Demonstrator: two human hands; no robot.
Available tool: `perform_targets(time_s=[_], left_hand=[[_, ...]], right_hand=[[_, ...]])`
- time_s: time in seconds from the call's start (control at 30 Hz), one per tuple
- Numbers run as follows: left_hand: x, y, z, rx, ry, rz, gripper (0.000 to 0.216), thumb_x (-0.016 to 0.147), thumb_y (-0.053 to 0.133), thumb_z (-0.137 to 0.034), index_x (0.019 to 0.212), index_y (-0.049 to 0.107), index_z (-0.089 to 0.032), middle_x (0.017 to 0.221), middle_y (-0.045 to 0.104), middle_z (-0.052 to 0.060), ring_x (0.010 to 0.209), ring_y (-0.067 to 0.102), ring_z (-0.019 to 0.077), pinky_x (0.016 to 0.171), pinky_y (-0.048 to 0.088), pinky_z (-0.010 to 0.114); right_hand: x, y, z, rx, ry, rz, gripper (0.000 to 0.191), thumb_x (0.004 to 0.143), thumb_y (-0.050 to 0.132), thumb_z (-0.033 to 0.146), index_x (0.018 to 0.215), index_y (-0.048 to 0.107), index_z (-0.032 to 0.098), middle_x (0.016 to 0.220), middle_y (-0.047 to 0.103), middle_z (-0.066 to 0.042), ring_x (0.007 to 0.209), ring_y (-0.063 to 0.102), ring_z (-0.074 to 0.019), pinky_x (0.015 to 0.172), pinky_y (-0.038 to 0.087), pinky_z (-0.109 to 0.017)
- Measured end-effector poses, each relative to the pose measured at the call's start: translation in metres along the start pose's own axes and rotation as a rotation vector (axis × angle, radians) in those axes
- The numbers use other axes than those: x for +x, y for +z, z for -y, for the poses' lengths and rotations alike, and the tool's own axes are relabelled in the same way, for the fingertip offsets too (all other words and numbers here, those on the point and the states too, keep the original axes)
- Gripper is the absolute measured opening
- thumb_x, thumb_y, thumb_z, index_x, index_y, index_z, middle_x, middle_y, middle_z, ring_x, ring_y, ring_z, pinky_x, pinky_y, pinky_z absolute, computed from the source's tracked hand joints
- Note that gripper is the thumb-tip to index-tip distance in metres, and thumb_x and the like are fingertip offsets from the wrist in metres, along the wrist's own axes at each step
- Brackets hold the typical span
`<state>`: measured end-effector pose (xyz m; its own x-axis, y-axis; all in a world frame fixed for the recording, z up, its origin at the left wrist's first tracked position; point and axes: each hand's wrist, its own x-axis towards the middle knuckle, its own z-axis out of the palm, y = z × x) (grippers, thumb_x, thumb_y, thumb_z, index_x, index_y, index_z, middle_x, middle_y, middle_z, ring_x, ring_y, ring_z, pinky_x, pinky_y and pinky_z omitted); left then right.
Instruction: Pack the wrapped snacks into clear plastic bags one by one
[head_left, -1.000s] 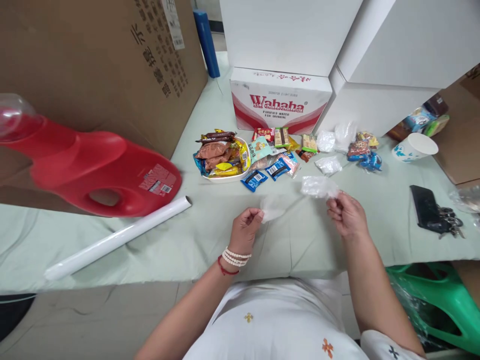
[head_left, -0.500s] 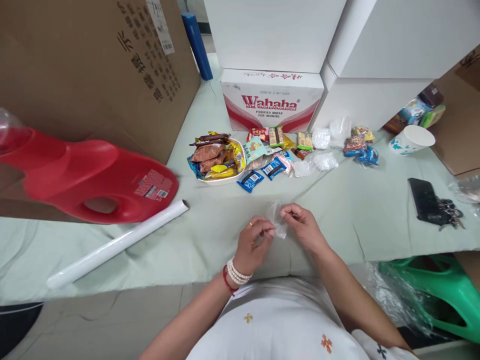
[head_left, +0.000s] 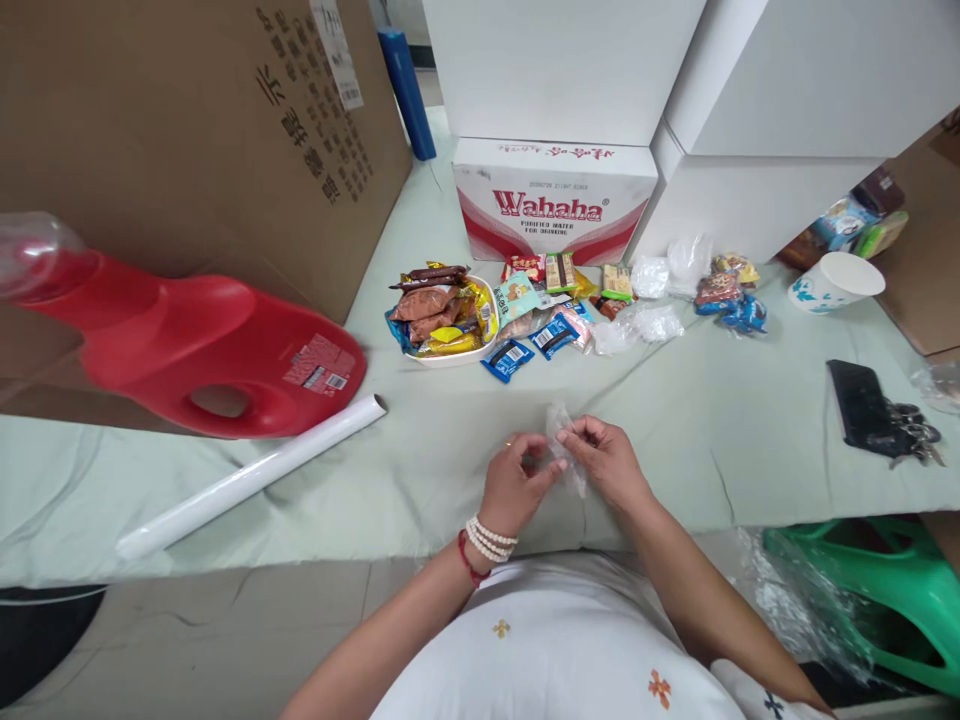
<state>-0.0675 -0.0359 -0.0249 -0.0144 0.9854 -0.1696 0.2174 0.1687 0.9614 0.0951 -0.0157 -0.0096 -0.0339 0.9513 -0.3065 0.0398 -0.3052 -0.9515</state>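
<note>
A small crumpled clear plastic bag is between my two hands, above the near part of the table. My right hand pinches its upper part between thumb and fingers. My left hand, with a ring and bead bracelets, is curled at the bag's left side, its thumb against the plastic. Beyond my hands, a white tray is filled with wrapped snacks. Beside it lie blue snack packets, a light-green packet and other small packs. Crumpled clear bags lie to their right.
A red detergent bottle and a white tube lie on the left. Behind stand a brown carton, a Wahaha box and white boxes. On the right are a paper cup, a phone, keys and a green stool.
My left fingers have shifted on the plastic bag, with the thumb now reaching further across it. My right hand keeps its pinch. The whole view has moved slightly.
</note>
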Motion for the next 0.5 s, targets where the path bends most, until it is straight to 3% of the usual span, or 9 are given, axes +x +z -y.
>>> perform_targets(time_s=[0.1, 0.23, 0.4, 0.5], left_hand=[[0.008, -0.009, -0.001, -0.106, -0.05, 0.083, 0.019, 0.075, 0.078, -0.035, 0.072, 0.071, -0.018, 0.072, 0.066, 0.001, 0.069, 0.059, 0.0141, 0.066, 0.046, 0.026], [0.016, -0.026, -0.002, -0.394, -0.188, 0.08, 0.031, 0.068, 0.086, -0.042, 0.074, 0.068, -0.016, 0.068, 0.065, -0.001, 0.064, 0.055, 0.0111, 0.064, 0.046, 0.024], [0.016, -0.042, -0.012, -0.686, -0.33, 0.136, 0.044, 0.061, 0.094, -0.042, 0.076, 0.061, -0.017, 0.093, 0.069, 0.002, 0.078, 0.064, 0.0125, 0.071, 0.056, 0.027], [0.014, -0.044, -0.016, -0.779, -0.374, 0.178, 0.046, 0.061, 0.095, -0.039, 0.076, 0.057, -0.017, 0.096, 0.069, 0.002, 0.08, 0.066, 0.0126, 0.07, 0.056, 0.026]], right_hand=[[-0.001, -0.01, 0.007, 0.092, 0.067, 0.011, 0.046, 0.074, 0.08, 0.061, 0.07, 0.06, 0.02, 0.059, 0.048, 0.005, 0.055, 0.037, -0.0104, 0.053, 0.029, -0.025], [-0.004, -0.038, 0.014, 0.139, 0.107, 0.087, 0.046, 0.076, 0.08, 0.061, 0.074, 0.061, 0.019, 0.063, 0.052, 0.004, 0.056, 0.04, -0.01, 0.055, 0.031, -0.024], [-0.01, -0.064, 0.016, 0.096, 0.115, 0.223, 0.039, 0.08, 0.079, 0.055, 0.086, 0.068, 0.019, 0.075, 0.062, 0.001, 0.064, 0.051, -0.0113, 0.061, 0.039, -0.024], [-0.013, -0.068, 0.018, 0.031, 0.104, 0.228, 0.04, 0.081, 0.078, 0.056, 0.085, 0.067, 0.018, 0.067, 0.058, 0.003, 0.058, 0.048, -0.0101, 0.056, 0.037, -0.023]])
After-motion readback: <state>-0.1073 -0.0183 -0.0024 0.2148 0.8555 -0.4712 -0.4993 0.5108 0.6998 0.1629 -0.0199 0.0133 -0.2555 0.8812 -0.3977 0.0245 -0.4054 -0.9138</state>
